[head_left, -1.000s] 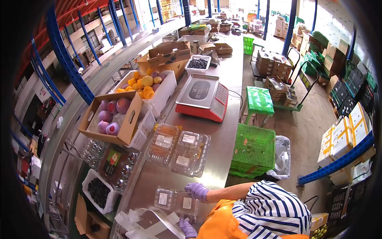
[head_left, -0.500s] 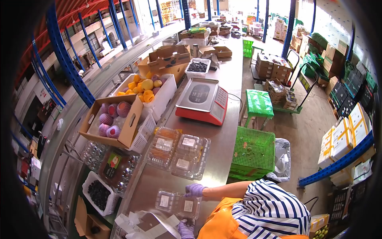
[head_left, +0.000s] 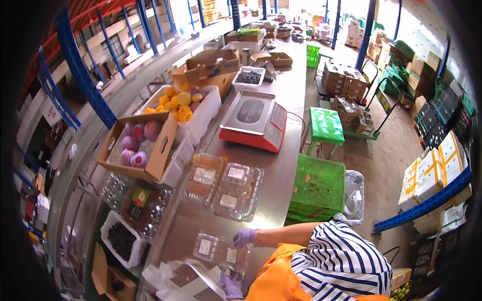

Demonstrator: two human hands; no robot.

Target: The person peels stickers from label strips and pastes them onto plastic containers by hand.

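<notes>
Handling clear container [head_left: 236, 258]: on tabletop [head_left: 271, 200], well nearer than red scale [head_left: 251, 141].
Right hand [head_left: 243, 238]: at far edge; cannot tell if clamped.
Left hand [head_left: 231, 284]: at near edge; likewise unclear.
Container care: likely flexible; best steadied lightly, evenly.

The right hand [head_left: 244, 237] covers part of the upper edge of the clear box [head_left: 242, 260], and the left hand [head_left: 232, 285] hides some of the lower. The pale wrapping [head_left: 160, 283] and orange apron [head_left: 276, 273] are cut off below. From here I can't read the label [head_left: 231, 255], its print too small, nor identify the dark pieces [head_left: 249, 77] in the far tub [head_left: 247, 87].
</notes>
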